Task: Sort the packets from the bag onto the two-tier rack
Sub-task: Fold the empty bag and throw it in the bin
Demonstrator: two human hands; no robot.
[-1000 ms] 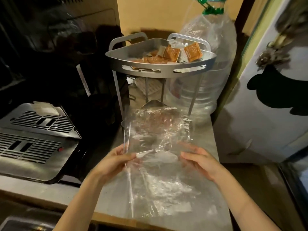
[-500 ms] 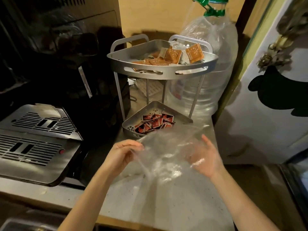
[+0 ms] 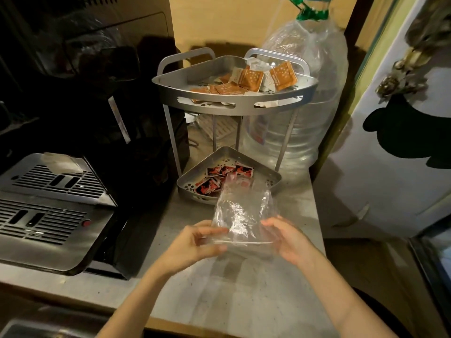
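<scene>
The scene is lit dimly and warmly from above and the right, so that the metal rack (image 3: 234,103) and the pale worktop (image 3: 244,301) are picked out while the whole left side is lost in near-black shadow. Bright glare is thrown off the crumpled clear bag (image 3: 241,215) and the large plastic bottle (image 3: 314,93). Straight lines are bent by wide-angle distortion at the edges, and the upper right corner is smeared by blur.
</scene>
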